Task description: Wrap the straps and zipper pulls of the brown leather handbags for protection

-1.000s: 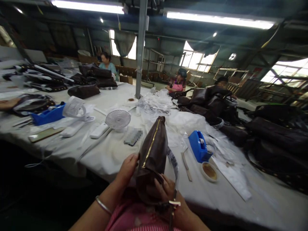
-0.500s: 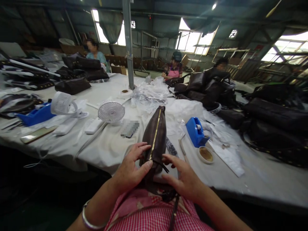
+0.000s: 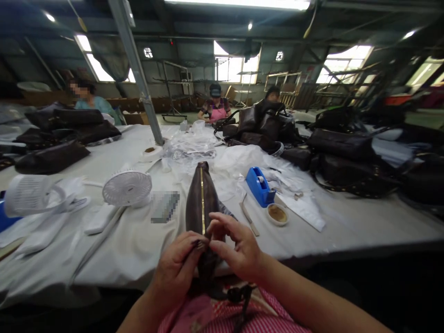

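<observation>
A dark brown bag (image 3: pixel 201 199) with a gold zipper running along its top stands on edge at the near side of the white table (image 3: pixel 347 222), leaning toward my lap. My left hand (image 3: pixel 178 268) is closed around the bag's near end, fingers pinched at the zipper's end. My right hand (image 3: pixel 237 247) is curled against the same spot from the right, fingertips pinching by the zipper. A dark strap hangs from the bag over my pink checked lap.
A blue tape dispenser (image 3: pixel 259 185), a small dish of brown paste (image 3: pixel 277 213) and a flat stick lie right of the bag. White fans (image 3: pixel 126 188) sit to the left. Piles of dark bags (image 3: pixel 342 148) cover the right and far left. Three people sit across.
The view has swung right and the bag now stands straight ahead. Both hands have drawn together at the zipper's near end, from lying spread on the bag to pinching it.
</observation>
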`<state>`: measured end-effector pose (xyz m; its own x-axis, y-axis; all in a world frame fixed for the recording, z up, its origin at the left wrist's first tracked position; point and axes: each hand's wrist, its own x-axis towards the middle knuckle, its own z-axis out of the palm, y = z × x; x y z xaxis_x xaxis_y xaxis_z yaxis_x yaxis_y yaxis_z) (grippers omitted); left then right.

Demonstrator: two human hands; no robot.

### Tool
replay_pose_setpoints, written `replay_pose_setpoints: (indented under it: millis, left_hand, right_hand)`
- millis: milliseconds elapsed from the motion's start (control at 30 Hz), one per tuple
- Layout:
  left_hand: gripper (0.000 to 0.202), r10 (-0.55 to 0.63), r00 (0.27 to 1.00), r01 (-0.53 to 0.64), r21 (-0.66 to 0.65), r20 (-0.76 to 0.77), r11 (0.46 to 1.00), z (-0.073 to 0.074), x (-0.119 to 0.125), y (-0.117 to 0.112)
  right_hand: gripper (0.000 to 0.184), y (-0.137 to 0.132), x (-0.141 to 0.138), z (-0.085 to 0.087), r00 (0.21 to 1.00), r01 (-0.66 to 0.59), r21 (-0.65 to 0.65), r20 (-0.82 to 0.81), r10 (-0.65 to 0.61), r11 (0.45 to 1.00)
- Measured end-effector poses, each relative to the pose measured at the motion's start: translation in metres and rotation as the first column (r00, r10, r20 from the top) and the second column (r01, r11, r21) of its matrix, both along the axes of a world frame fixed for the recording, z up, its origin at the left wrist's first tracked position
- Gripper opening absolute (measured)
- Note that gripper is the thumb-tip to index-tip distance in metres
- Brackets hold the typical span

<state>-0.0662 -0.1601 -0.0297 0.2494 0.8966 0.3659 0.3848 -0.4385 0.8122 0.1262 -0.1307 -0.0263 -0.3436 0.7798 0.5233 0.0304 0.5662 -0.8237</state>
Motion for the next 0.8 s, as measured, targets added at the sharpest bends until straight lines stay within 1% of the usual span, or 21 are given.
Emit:
replay_pose_setpoints:
  millis: [67, 133, 167, 200, 233, 267, 300, 367, 433, 500, 533, 600, 667, 733, 800]
  left_hand:
    - [0.019, 0.083, 0.995, -0.08, -0.06, 0.056, 0.995, -0.004, -0.001, 0.001]
    - [0.018, 0.181, 0.977, -0.169, -0.11, 0.109, 0.979, -0.007, 0.0, 0.001]
    - [0.019, 0.212, 0.966, -0.193, -0.134, 0.145, 0.972, -0.007, 0.002, 0.001]
    - [0.021, 0.23, 0.955, -0.2, -0.164, 0.188, 0.966, -0.007, 0.005, 0.001]
    - [0.022, 0.239, 0.943, -0.197, -0.194, 0.23, 0.961, -0.008, 0.008, 0.0]
    - [0.023, 0.241, 0.935, -0.184, -0.225, 0.262, 0.957, -0.008, 0.012, -0.001]
    - [0.024, 0.235, 0.932, -0.166, -0.253, 0.275, 0.953, -0.008, 0.016, -0.001]
    - [0.026, 0.207, 0.946, -0.138, -0.269, 0.251, 0.953, -0.009, 0.024, -0.003]
    - [0.025, 0.144, 0.977, -0.109, -0.209, 0.16, 0.972, -0.009, 0.032, -0.002]
    - [0.024, 0.088, 0.995, -0.082, -0.109, 0.055, 0.991, -0.01, 0.036, 0.0]
    - [0.025, 0.058, 0.998, -0.057, -0.069, 0.012, 0.996, -0.011, 0.037, 0.001]
    - [0.029, 0.023, 0.999, -0.024, -0.033, -0.037, 0.999, -0.014, 0.036, 0.002]
    - [0.032, 0.007, 0.999, -0.009, -0.059, -0.049, 0.998, -0.018, 0.031, 0.003]
    - [0.032, 0.021, 0.999, -0.025, -0.097, -0.043, 0.995, -0.024, 0.024, 0.003]
    - [0.033, 0.021, 0.999, -0.024, -0.113, -0.029, 0.993, -0.029, 0.018, 0.005]
  right_hand:
    - [0.07, -0.001, 0.007, -0.022, 0.988, -0.018, -0.028, 0.151, 0.022, 0.999]
    - [0.084, -0.004, 0.014, -0.04, 0.941, -0.084, -0.03, 0.325, 0.089, 0.996]
    - [0.09, -0.007, 0.016, -0.046, 0.919, -0.131, -0.034, 0.37, 0.134, 0.991]
    - [0.093, -0.009, 0.018, -0.049, 0.908, -0.18, -0.035, 0.379, 0.18, 0.983]
    - [0.093, -0.011, 0.02, -0.051, 0.908, -0.224, -0.036, 0.356, 0.222, 0.974]
    - [0.087, -0.011, 0.022, -0.051, 0.918, -0.259, -0.027, 0.303, 0.255, 0.965]
    - [0.077, -0.012, 0.023, -0.05, 0.935, -0.272, -0.017, 0.23, 0.269, 0.962]
    - [0.057, -0.01, 0.027, -0.045, 0.975, -0.213, -0.02, 0.067, 0.213, 0.977]
    - [0.051, -0.006, 0.029, -0.037, 0.993, -0.117, -0.064, -0.041, 0.114, 0.991]
    - [0.051, 0.0, 0.03, -0.026, 0.995, -0.081, -0.062, -0.058, 0.077, 0.995]
    - [0.05, 0.003, 0.03, -0.02, 0.994, -0.091, -0.031, -0.057, 0.089, 0.995]
    - [0.041, 0.011, 0.029, -0.009, 0.988, -0.134, 0.028, -0.071, 0.135, 0.991]
    - [0.032, 0.017, 0.028, 0.0, 0.975, -0.193, 0.025, -0.106, 0.195, 0.981]
    - [0.027, 0.022, 0.026, 0.002, 0.96, -0.244, -0.053, -0.156, 0.233, 0.968]
    - [0.03, 0.024, 0.023, 0.0, 0.944, -0.288, -0.218, -0.227, 0.239, 0.932]
